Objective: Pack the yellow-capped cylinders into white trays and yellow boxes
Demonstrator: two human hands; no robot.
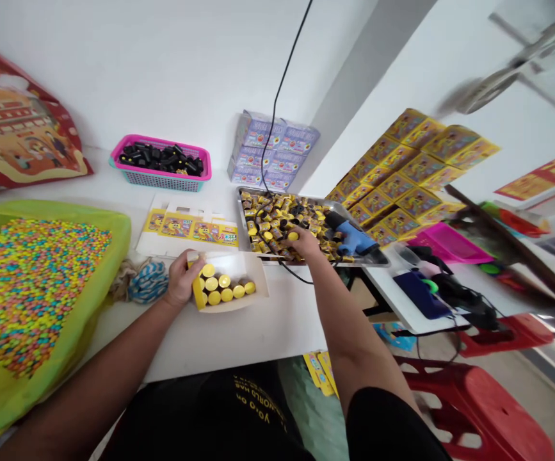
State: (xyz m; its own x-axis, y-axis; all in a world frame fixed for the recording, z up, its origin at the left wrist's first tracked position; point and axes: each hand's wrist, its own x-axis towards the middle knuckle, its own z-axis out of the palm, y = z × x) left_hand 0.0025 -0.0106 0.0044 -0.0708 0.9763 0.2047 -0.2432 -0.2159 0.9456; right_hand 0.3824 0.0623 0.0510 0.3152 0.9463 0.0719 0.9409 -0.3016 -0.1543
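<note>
My left hand (181, 282) grips the left end of an open box (199, 296), yellow outside and white inside, tilted so that its contents face me. Several small yellow-capped tubs (214, 298) lie in rows within it. Over the metal tray (376, 258), my right hand (306, 244) has its fingers closed around one yellow-capped tub (293, 236). The tray holds a heap of similar small tubs (267, 225), some showing dark ends. A blue and black handheld tool (351, 237) rests on the heap at the tray's right.
Flat printed cartons (191, 232) lie behind the box. At left stands a green-lined bin of coloured candies (27, 288), with a crumpled cloth (147, 282) beside it. A pink basket (162, 182) holds black pieces. A black cable (277, 96) hangs across the tray. Stacked yellow boxes (402, 173) rise at right.
</note>
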